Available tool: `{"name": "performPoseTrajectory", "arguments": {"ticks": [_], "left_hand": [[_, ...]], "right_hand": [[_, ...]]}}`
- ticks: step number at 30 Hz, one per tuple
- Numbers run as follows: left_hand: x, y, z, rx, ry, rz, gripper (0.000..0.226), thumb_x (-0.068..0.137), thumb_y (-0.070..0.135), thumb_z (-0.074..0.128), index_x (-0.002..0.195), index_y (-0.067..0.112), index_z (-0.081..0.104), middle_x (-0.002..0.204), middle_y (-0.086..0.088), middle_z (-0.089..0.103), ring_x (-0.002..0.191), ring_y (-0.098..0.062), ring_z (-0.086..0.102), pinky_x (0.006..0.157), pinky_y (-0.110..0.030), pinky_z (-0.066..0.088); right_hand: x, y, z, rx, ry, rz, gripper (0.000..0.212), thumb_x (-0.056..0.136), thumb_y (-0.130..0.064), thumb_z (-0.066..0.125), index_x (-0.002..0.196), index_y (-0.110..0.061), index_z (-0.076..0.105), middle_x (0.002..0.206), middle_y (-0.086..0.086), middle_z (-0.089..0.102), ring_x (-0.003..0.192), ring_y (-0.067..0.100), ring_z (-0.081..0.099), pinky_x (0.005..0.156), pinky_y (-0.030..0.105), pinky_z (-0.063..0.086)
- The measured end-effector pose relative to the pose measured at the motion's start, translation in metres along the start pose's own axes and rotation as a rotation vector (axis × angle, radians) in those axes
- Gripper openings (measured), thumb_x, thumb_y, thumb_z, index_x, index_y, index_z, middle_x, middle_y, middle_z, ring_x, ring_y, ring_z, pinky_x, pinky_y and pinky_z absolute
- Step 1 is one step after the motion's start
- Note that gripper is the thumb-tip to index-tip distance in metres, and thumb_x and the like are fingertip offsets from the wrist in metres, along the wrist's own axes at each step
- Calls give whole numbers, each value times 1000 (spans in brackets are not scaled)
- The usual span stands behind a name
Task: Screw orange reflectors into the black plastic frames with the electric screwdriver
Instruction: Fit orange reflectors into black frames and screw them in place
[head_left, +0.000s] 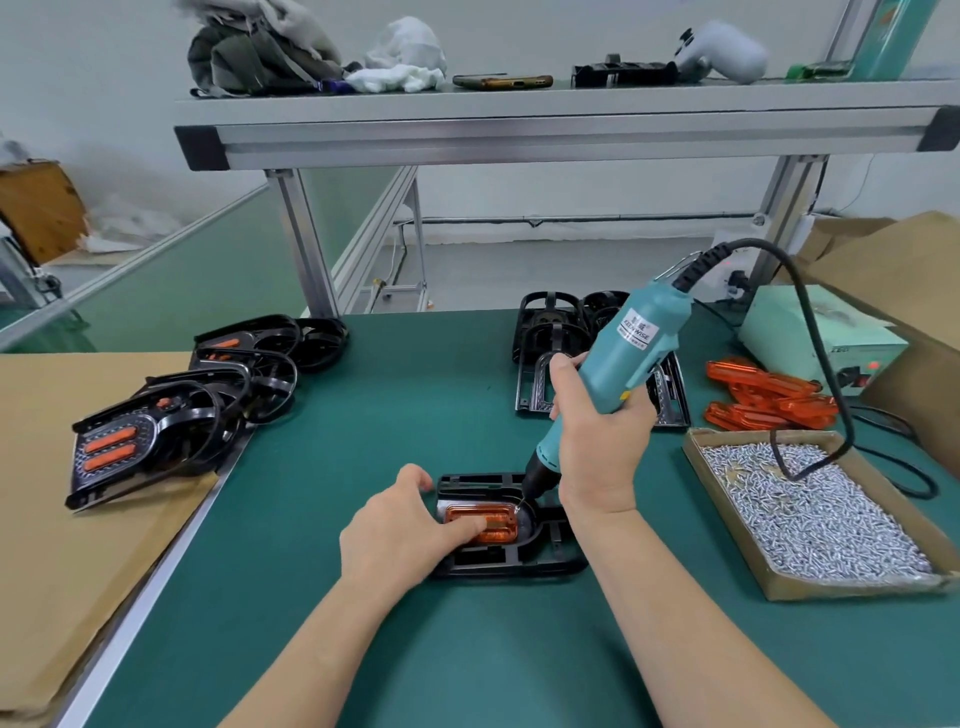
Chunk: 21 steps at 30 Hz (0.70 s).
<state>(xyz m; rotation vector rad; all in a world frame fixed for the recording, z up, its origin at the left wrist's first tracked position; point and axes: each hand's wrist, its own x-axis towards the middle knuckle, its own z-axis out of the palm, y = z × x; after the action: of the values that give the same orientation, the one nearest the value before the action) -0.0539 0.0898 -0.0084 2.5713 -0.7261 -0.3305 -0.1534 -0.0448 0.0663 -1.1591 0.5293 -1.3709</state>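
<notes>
Orange reflector (491, 519) sits in the recess of a black frame (524, 564). The frame lies flat on the green mat (291, 519), near the front edge and centred between the two forearms.

Step in hand: driving a screw at the reflector's back right corner. The bit tip of the screwdriver (631, 348) is down on that corner, with the tool tilted back and to the right. The screw itself is too small to make out, so I cannot tell how far it is seated.

Next move, as a guess: keep the bit square on the screw head and press down until it seats. After that comes any other fixing point, then a swap for a fresh frame. Risk: the tilted bit could slip off onto the orange plastic.

Right hand (597, 441) is closed in a full fist round the lower teal body of the screwdriver, thumb side up.

Left hand (395, 525) steadies the part. Its thumb lies flat on the reflector's front left, and its bent fingers are hooked over the frame's left end.

Outward:
- Loose reflectors (769, 397) are piled back right.
- A cardboard box (729, 514) of screws (826, 514) is just right of the work.
- Empty frames (556, 327) stand behind.
- Finished frames (171, 415) are stacked at left.
</notes>
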Motion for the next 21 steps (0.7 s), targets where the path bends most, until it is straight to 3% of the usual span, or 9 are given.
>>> {"name": "performPoseTrajectory", "arguments": {"ticks": [5,10,17,21], "left_hand": [[-1,1,1,14,20,24,70,54,82,57,106,40,40,76,19,54,78,-13,58,59,-29,37],[0,0,1,15,27,26,67,55,81,59,104,40,39,76,17,57,79,-13,60,60,-29,38],[1,-1,2,31,44,31,65,59,79,62,105,39,40,75,16,58,78,-13,60,60,-29,37],[1,0,2,40,33,26,66,58,80,62,105,39,40,76,16,58,79,-13,61,61,-29,38]], "right_hand": [[-1,6,1,-14,15,13,18,78,-24,75,71,-26,59,63,-1,54,55,18,47,54,28,45],[-4,11,0,-31,15,25,18,78,-21,74,75,-17,57,62,-1,53,54,18,46,53,28,44],[-5,13,1,-58,-20,25,17,78,-23,74,73,-21,59,65,0,55,58,20,47,57,34,46],[-7,15,4,-65,-80,2,18,80,-20,73,73,-21,57,61,-9,54,54,13,48,53,26,45]]}}
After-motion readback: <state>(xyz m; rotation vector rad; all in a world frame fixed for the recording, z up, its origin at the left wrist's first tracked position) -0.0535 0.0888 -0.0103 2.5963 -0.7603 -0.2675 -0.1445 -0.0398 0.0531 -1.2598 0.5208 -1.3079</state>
